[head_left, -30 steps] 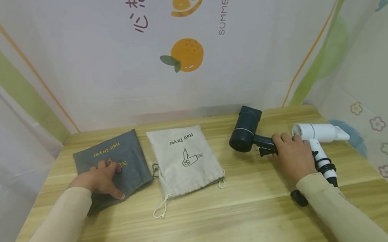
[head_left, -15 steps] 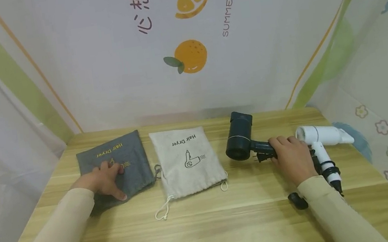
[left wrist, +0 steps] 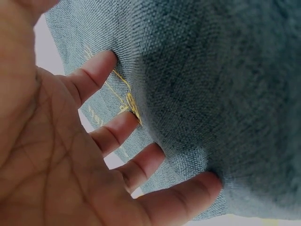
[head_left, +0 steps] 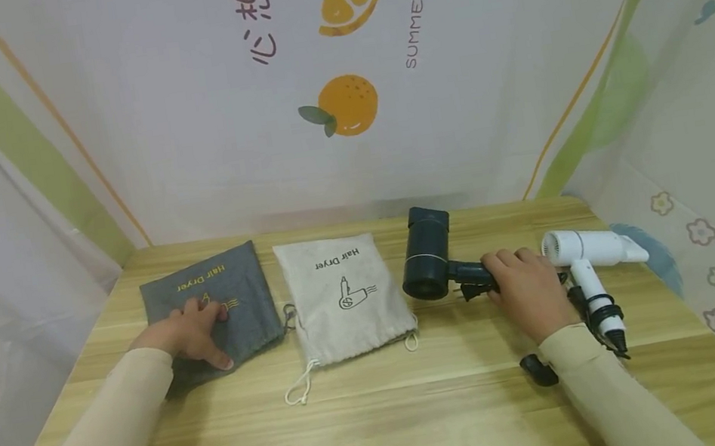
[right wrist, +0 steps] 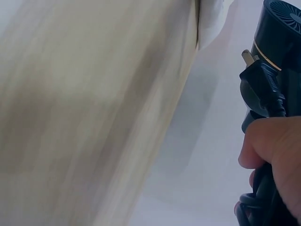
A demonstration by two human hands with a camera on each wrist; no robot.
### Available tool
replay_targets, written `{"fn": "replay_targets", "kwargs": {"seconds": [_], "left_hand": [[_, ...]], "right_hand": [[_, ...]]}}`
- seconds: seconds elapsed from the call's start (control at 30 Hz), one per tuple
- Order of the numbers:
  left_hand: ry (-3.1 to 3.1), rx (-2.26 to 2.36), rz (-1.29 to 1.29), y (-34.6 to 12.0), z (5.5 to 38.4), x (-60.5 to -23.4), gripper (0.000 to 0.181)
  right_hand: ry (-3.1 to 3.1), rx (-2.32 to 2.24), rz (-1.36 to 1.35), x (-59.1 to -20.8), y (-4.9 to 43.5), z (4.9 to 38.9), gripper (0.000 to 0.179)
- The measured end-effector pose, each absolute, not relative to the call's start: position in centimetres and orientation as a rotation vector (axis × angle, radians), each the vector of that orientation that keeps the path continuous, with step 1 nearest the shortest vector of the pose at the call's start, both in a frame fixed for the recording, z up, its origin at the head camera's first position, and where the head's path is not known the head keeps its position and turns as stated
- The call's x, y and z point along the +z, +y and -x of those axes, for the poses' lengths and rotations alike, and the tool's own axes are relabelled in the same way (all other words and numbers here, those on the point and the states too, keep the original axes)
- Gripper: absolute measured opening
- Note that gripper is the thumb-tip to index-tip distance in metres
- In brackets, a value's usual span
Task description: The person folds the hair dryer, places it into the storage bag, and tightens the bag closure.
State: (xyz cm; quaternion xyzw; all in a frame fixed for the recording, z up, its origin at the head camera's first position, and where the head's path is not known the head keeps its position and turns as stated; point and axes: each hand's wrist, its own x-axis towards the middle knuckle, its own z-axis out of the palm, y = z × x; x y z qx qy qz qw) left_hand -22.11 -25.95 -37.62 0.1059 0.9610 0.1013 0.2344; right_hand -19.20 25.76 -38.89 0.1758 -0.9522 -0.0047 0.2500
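My left hand (head_left: pixel 184 337) rests on a dark grey drawstring bag (head_left: pixel 247 292) with "Hair Dryer" in yellow; in the left wrist view its fingertips (left wrist: pixel 127 123) touch the cloth, slightly bent and spread. Beside that bag lies a light grey drawstring bag (head_left: pixel 347 323) printed with a dryer. My right hand (head_left: pixel 531 294) grips the handle of a black hair dryer (head_left: pixel 428 251), its barrel towards the bags. A black plug (right wrist: pixel 265 84) sits against the handle in the right wrist view. A small black piece (head_left: pixel 539 370) shows by the right wrist; its join to the dryer is hidden.
Right of the right hand lies a white hair dryer (head_left: pixel 587 248) with black cord wound round its handle, close to the table's right edge. Behind the wooden table (head_left: pixel 360 436) hangs a white printed curtain (head_left: pixel 213 121).
My right hand has brought the black hair dryer left, away from the white one, and its barrel has turned more upright in the view. My left hand stays on the dark grey bag.
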Motion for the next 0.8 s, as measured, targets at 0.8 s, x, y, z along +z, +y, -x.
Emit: {"fn": "replay_targets", "kwargs": {"seconds": [0.8], "left_hand": [[2.654, 0.288, -0.304, -26.1, 21.5, -37.5, 0.091]], "right_hand": [[-2.538, -0.01, -0.623, -38.0, 21.9, 18.3, 0.053]]}}
